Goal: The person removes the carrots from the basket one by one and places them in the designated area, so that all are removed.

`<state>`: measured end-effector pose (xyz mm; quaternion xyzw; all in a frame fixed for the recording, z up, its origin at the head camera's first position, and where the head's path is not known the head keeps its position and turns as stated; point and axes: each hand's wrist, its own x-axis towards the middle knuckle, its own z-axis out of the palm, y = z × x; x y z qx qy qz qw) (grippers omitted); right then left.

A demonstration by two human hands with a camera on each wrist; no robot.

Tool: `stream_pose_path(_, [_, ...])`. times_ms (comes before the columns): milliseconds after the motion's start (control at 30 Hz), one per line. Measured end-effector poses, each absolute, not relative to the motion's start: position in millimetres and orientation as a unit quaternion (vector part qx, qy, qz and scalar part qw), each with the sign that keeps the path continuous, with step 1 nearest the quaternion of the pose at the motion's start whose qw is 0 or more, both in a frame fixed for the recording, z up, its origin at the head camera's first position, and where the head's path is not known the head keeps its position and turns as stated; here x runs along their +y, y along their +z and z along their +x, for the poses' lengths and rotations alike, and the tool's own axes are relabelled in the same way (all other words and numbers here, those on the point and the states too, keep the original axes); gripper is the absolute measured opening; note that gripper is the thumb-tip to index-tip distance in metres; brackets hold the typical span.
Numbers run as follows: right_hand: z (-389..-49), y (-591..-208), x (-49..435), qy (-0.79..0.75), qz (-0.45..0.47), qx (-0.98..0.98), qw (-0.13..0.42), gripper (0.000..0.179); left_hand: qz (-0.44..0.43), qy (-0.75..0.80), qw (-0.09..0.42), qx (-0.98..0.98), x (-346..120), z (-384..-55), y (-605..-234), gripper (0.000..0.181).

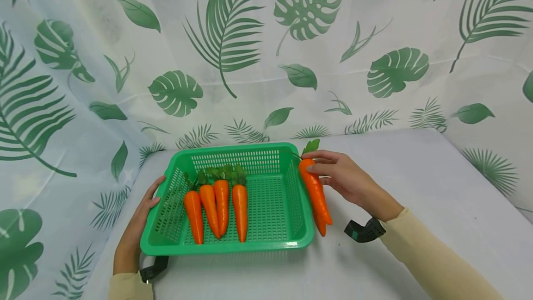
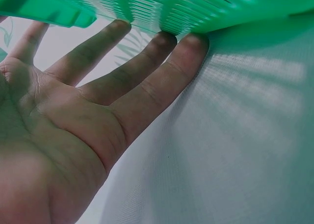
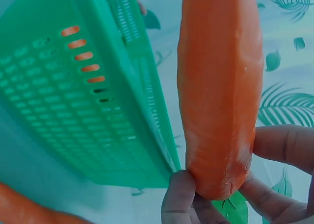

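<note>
My right hand (image 1: 350, 177) holds a large orange carrot (image 1: 315, 189) near its leafy top, just outside the right wall of a green plastic basket (image 1: 270, 245). In the right wrist view, the thumb and fingers pinch the thick end of this carrot (image 3: 221, 87); green leaf shows below it. Beneath it, another carrot (image 3: 29, 209) lies on the table, mostly hidden in the head view. Several carrots (image 1: 222, 207) with leafy tops lie side by side in the basket's left half. My left hand (image 1: 139, 219) is at the basket's left side, its straight fingers (image 2: 147, 94) touching the slotted wall.
A white cloth covers the table (image 1: 399, 165), which extends to the right of the basket. Behind and to the left hangs a white curtain (image 1: 250, 105) printed with green leaves. Each wrist wears a black strap (image 1: 365, 230).
</note>
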<state>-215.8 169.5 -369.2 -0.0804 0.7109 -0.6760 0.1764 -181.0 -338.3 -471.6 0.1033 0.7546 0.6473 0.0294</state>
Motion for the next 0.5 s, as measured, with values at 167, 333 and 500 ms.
stream_pose_path(167, [-215, -373, 176, -0.674, -0.081, 0.713, 0.176, 0.048, 0.105, 0.653, 0.030, 0.750, -339, -180, -472, 0.063])
stream_pose_path(333, [-214, -376, 181, -0.674, -0.074, 0.713, 0.177, 0.046, 0.101, 0.665, 0.030, 0.740, -340, -179, -474, 0.061])
stream_pose_path(500, [-214, -379, 186, -0.676, -0.071, 0.712, 0.177, 0.050, 0.096, 0.660, 0.024, 0.745, -341, -180, -475, 0.062])
